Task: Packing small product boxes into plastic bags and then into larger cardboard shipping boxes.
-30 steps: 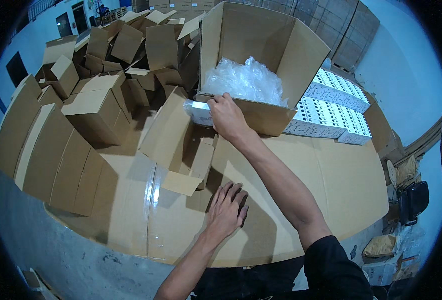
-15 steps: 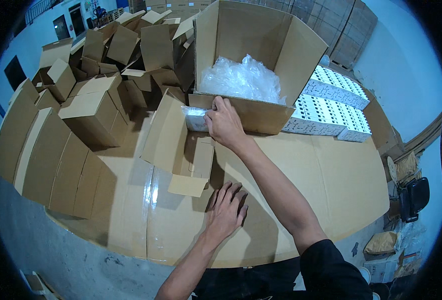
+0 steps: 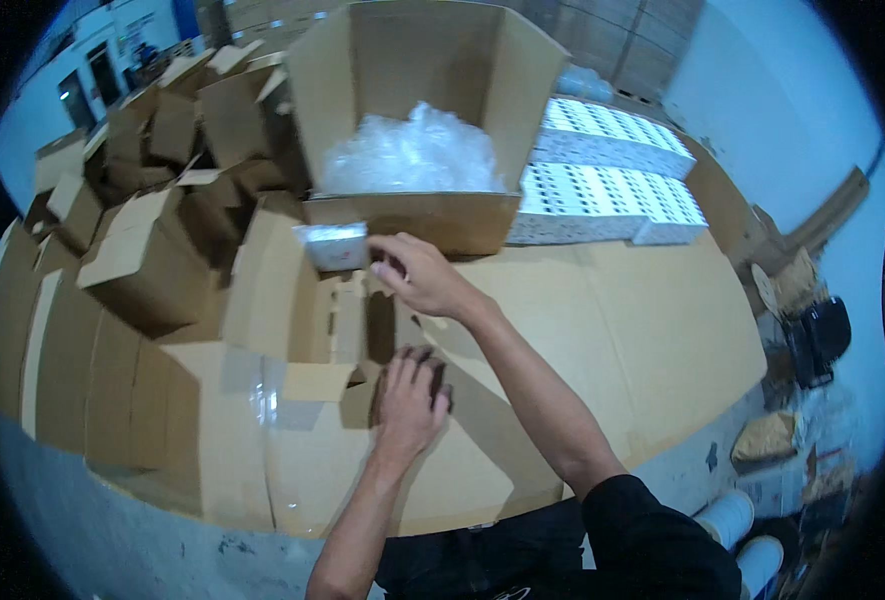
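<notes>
A small white box in clear wrap (image 3: 336, 250) sits at the far end of an open brown carton (image 3: 257, 285). Just right of that box is my right hand (image 3: 420, 275), its fingers bent and the thumb apart from them. Nothing shows in its grasp; whether the fingertips touch the wrapped box I cannot tell. My left hand (image 3: 409, 402) lies palm down on the cardboard-covered table (image 3: 522, 400), fingers loosely spread, beside the carton's near right corner. Behind the wrapped box stands a large open carton (image 3: 412, 222) holding crumpled clear plastic (image 3: 412, 155).
Rows of white patterned boxes (image 3: 607, 205) stand at the far right of the table. Several open brown cartons (image 3: 152, 260) crowd the left side and far left. Beyond the right table edge are a black chair (image 3: 822, 335) and a paper sack (image 3: 767, 437).
My right hand has loosened from a pinch at the wrapped box's right edge and drawn slightly back. The whole view has shifted, moving things leftward. My left hand stays on the table.
</notes>
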Motion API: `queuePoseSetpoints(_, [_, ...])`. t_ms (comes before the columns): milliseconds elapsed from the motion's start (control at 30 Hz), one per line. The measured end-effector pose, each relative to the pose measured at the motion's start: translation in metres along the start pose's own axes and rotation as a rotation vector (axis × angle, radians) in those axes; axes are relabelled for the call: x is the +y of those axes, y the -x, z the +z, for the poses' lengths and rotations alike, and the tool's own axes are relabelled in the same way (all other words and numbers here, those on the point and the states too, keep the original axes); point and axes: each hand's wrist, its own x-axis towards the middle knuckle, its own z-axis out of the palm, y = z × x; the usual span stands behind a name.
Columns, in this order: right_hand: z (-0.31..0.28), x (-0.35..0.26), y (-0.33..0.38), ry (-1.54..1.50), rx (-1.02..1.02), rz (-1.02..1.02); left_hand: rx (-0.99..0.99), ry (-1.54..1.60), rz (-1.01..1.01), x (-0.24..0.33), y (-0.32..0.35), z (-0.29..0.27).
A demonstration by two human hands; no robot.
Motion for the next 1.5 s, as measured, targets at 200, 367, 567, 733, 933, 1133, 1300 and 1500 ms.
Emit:
queuePoseSetpoints(200, [-0.069, 0.032, 0.073, 0.191, 0.023, 0.138, 0.013, 0.009, 0.055, -0.001, -0.032, 0.008])
queuePoseSetpoints(367, [-0.141, 0.084, 0.132, 0.336, 0.169, 0.203, 0.021, 0.063, 0.051, -0.005, -0.067, 0.019])
queuePoseSetpoints(567, [-0.238, 0.149, 0.187, 0.535, 0.429, 0.385, 0.002, 0.054, -0.003, -0.013, -0.097, 0.028])
queuePoseSetpoints(733, [-0.298, 0.208, 0.213, 0.783, 0.682, 0.623, -0.024, 0.06, -0.047, -0.013, -0.099, 0.031])
queuePoseSetpoints(933, [-0.324, 0.245, 0.223, 0.906, 0.63, 0.716, -0.057, 0.035, -0.071, -0.005, -0.102, 0.029])
queuePoseSetpoints(1133, [-0.322, 0.263, 0.233, 0.912, 0.766, 0.606, -0.049, 0.034, -0.072, -0.002, -0.104, 0.03])
queuePoseSetpoints(1300, [-0.323, 0.261, 0.248, 0.91, 0.727, 0.607, -0.055, 0.073, -0.103, -0.001, -0.102, 0.029])
queuePoseSetpoints(1500, [-0.312, 0.238, 0.263, 0.908, 0.69, 0.649, -0.064, -0.004, -0.067, -0.008, -0.1, 0.028])
